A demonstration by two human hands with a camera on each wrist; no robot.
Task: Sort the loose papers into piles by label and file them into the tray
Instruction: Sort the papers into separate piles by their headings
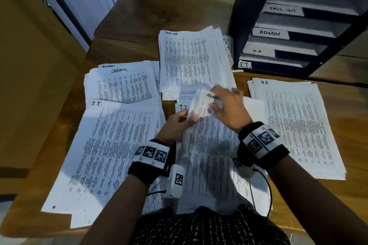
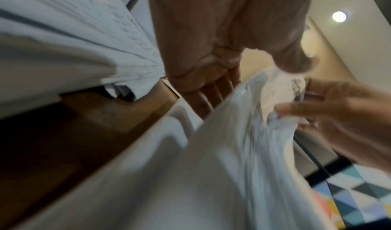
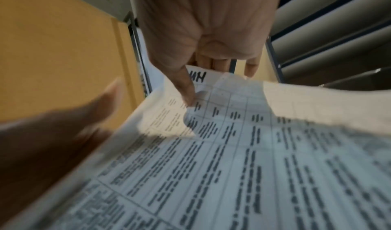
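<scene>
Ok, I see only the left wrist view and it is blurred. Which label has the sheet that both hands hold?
Observer: In the head view the lifted sheet reads Admin.
Operator: Is there an Admin pile already?
Observer: Yes, the Admin pile lies far left, behind the I.T. pile.
Operator: And the tray?
Observer: The tray stands far right; its Admin label sits below the Task List label.

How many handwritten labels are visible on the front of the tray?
4, on the tray front, top to bottom: TASK LIST, ADMIN, H.R., I.T.. Any above are outside the picture.
</scene>
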